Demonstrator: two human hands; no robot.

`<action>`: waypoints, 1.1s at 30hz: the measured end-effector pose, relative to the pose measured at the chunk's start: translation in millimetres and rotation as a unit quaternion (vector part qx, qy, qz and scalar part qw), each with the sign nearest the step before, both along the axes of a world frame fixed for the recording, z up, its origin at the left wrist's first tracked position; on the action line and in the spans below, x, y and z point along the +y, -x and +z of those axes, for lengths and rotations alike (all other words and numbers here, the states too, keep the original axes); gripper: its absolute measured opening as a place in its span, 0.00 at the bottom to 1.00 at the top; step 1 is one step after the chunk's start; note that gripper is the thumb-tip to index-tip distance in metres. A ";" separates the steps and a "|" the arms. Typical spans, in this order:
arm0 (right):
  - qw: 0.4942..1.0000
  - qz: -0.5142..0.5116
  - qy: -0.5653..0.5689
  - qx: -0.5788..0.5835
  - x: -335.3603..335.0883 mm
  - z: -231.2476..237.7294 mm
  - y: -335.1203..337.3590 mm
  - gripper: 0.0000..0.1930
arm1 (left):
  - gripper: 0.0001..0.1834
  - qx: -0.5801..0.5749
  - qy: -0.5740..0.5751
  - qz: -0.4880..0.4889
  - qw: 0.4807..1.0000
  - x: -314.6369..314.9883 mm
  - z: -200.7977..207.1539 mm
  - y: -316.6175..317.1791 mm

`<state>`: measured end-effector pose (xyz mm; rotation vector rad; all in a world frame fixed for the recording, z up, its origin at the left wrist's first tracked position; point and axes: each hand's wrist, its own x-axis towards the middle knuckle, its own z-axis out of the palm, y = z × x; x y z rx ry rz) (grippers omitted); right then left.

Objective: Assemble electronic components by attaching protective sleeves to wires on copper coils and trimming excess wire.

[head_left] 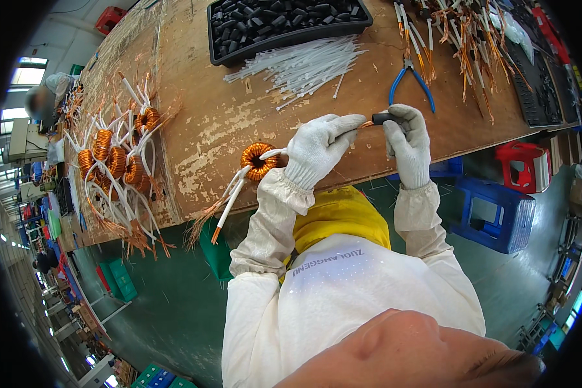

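Observation:
Both my hands wear white knit gloves over the wooden bench. My left hand (318,146) pinches a white-sleeved lead that runs back to a copper-wound ring coil (257,160) lying near the bench's front edge. The lead's bare copper tip points right. My right hand (407,137) holds a short black sleeve (387,119) at that tip, touching it. More sleeved leads with frayed copper ends trail from the coil over the bench edge.
Blue-handled pliers (411,79) lie just beyond my right hand. A black tray of black sleeves (284,22) and loose white tubes (307,64) sit farther back. Finished coils (118,158) are heaped at left, copper leads (465,39) at far right. Blue and red stools (495,210) stand below the bench.

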<state>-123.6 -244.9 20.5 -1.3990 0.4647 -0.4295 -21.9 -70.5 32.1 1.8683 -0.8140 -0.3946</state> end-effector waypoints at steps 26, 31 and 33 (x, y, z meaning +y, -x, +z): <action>0.997 0.058 0.035 0.040 -0.7 2.8 -5.4 0.18 | 0.17 0.084 -0.026 0.012 0.996 -1.5 6.5 -3.8; 0.997 0.066 0.021 0.039 -3.3 2.8 -6.6 0.17 | 0.17 0.085 -0.015 0.014 0.996 -0.3 1.8 -4.1; 0.997 0.069 0.029 0.034 -4.3 3.6 -7.5 0.18 | 0.17 0.085 -0.014 0.013 0.996 -0.4 0.8 -4.6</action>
